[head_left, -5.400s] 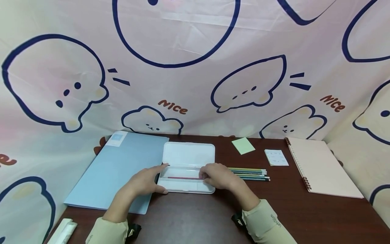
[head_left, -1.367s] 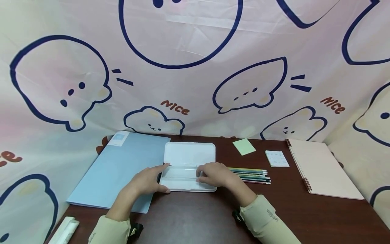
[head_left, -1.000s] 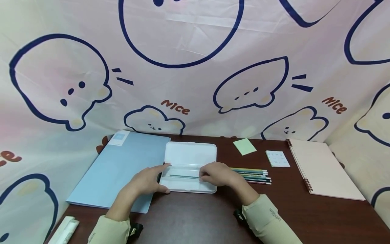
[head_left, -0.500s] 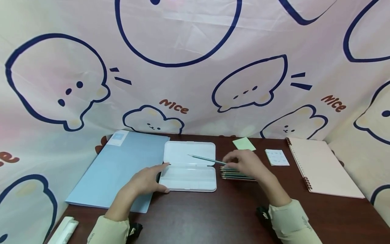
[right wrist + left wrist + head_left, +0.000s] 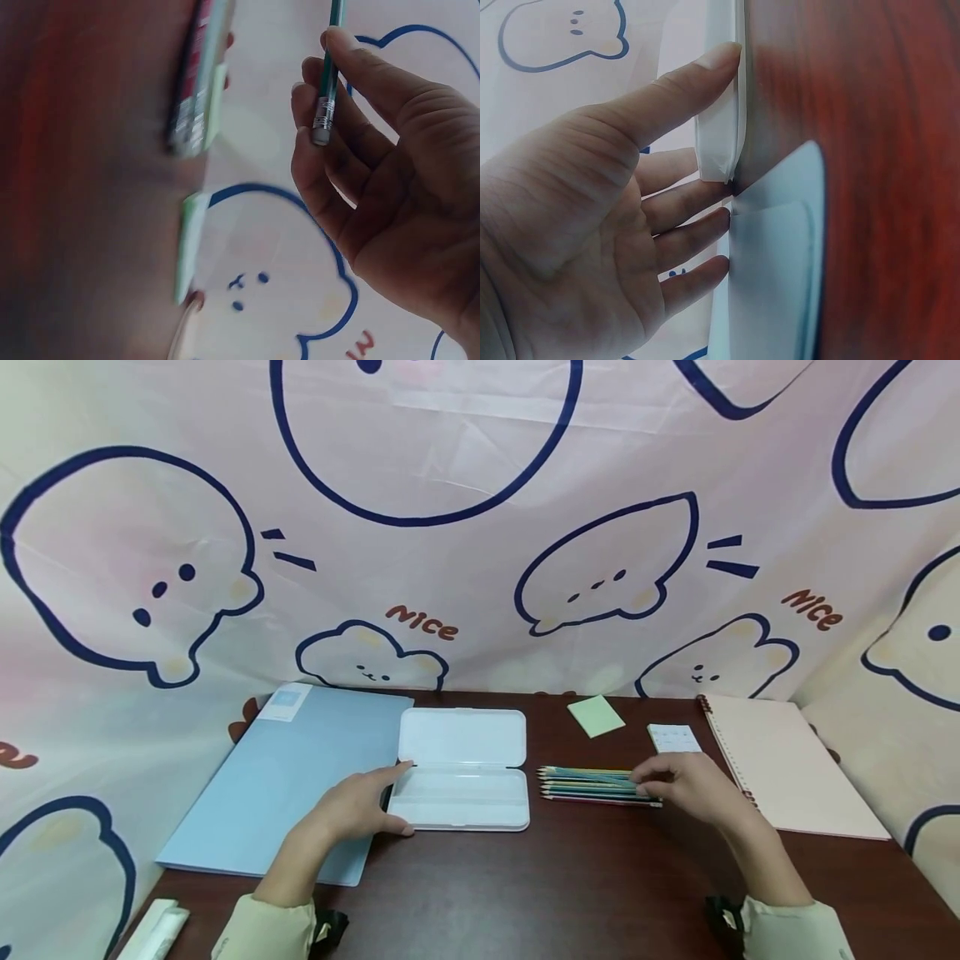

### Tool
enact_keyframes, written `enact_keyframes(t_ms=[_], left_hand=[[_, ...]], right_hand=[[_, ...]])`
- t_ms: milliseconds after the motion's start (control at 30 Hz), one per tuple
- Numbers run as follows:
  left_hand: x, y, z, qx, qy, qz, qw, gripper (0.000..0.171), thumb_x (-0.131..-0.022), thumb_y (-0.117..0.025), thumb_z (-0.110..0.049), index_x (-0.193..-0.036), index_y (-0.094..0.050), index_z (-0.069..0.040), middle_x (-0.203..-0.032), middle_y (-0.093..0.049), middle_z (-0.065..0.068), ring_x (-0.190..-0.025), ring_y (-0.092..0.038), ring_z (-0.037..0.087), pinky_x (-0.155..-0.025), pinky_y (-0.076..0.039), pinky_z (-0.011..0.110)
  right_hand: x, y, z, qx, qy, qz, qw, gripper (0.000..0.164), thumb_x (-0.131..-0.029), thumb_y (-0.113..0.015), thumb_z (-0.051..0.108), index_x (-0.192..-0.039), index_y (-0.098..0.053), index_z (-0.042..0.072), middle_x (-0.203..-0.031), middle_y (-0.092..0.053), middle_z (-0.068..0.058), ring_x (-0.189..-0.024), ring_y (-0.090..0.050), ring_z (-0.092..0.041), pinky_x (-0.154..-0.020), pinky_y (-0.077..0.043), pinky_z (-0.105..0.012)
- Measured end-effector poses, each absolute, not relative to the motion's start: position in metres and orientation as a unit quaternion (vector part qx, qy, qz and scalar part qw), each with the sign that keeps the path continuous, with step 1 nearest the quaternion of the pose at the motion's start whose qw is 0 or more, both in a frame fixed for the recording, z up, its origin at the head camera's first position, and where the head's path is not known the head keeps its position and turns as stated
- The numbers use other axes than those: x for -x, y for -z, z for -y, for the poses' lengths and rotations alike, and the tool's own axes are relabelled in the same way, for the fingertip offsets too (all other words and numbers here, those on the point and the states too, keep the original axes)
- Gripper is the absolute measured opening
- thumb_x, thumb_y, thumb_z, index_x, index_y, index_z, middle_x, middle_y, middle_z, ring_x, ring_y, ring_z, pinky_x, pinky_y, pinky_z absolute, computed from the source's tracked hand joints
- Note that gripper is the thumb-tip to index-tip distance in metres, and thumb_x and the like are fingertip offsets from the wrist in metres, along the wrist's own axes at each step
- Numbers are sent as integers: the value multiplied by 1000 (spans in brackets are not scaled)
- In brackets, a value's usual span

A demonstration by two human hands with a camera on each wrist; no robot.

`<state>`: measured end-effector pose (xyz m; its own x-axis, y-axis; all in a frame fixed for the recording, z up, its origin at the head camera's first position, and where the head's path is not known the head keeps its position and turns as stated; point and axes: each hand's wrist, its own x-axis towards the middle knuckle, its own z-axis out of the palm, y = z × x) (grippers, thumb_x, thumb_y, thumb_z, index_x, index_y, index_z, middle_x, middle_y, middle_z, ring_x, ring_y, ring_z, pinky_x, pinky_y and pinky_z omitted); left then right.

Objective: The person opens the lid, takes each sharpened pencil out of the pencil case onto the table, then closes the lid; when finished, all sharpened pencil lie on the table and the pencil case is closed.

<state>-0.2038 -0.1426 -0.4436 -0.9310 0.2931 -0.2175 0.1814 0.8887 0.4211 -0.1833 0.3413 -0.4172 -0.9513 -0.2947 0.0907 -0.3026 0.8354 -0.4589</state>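
An opened white pencil case (image 5: 462,797) lies in the middle of the table, its lid tilted back. My left hand (image 5: 352,806) holds its left end, the thumb at the front corner and the index finger by the hinge; the left wrist view shows the thumb (image 5: 682,94) along the case's edge. To the right lies a row of several pencils (image 5: 577,788), tips toward the case. Above their eraser ends my right hand (image 5: 686,783) pinches a green pencil (image 5: 328,79) near its eraser, between thumb and fingers.
A blue folder (image 5: 300,777) lies left of the case, partly under the left hand. Green sticky notes (image 5: 596,716), a small white notepad (image 5: 674,738) and a spiral notebook (image 5: 795,768) lie at the back right. A white wrapped item (image 5: 155,931) is at the front left.
A red pencil, then a green one, left the case in my right hand. That hand moved right with the green pencil, now over the row. The left hand has stayed on the case.
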Motion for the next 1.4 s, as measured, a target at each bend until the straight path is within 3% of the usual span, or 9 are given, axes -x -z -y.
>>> enact_keyframes(t_ms=[233,567,800,1100,1300,1400], left_hand=[[204,444,144,-122,-202,-962,140,98,-72,-90,-45,-155,-45,-17,-153,-51,15,-141,-49,37,-111,-43,57],[207,440,145,-126,-203,-963,127,99,-72,-89,-49,-155,-45,-17,-153,-52,14,-140,-49,37,-111,-43,58],[206,437,144,-127,-207,-961,132,98,-73,-89,-47,-155,-44,-16,-153,-52,15,-141,-49,37,-111,-43,57],[206,438,145,-123,-203,-963,132,99,-72,-89,-48,-155,-44,-16,-153,-51,15,-141,-49,37,-111,-43,57],[204,441,143,-123,-208,-961,134,99,-72,-90,-45,-154,-45,-16,-153,-52,14,-141,-49,37,-111,-43,57],[202,442,143,-122,-211,-960,136,99,-71,-91,-45,-154,-45,-16,-153,-52,14,-141,-49,36,-111,-43,57]], right_hand=[[179,434,-354,-168,-193,967,4,15,-85,-81,17,-91,-78,30,-95,-74,14,-90,-66,-5,-76,-55,-30],[186,430,-344,-182,-110,977,-10,20,-87,-78,13,-93,-76,31,-97,-73,12,-91,-68,-13,-77,-56,-41],[191,430,-336,-185,-78,979,-18,19,-86,-78,12,-88,-74,31,-91,-70,12,-84,-64,-12,-69,-53,-39],[197,431,-330,-170,-76,982,-22,21,-87,-76,12,-80,-64,28,-77,-60,12,-70,-50,-10,-62,-43,-33],[196,430,-320,-164,-143,976,-16,7,-92,-75,21,-97,-70,24,-83,-66,11,-71,-52,-10,-65,-46,-31],[196,426,-309,-179,-204,962,-12,14,-97,-69,26,-110,-73,20,-91,-70,12,-78,-58,-7,-70,-50,-29]])
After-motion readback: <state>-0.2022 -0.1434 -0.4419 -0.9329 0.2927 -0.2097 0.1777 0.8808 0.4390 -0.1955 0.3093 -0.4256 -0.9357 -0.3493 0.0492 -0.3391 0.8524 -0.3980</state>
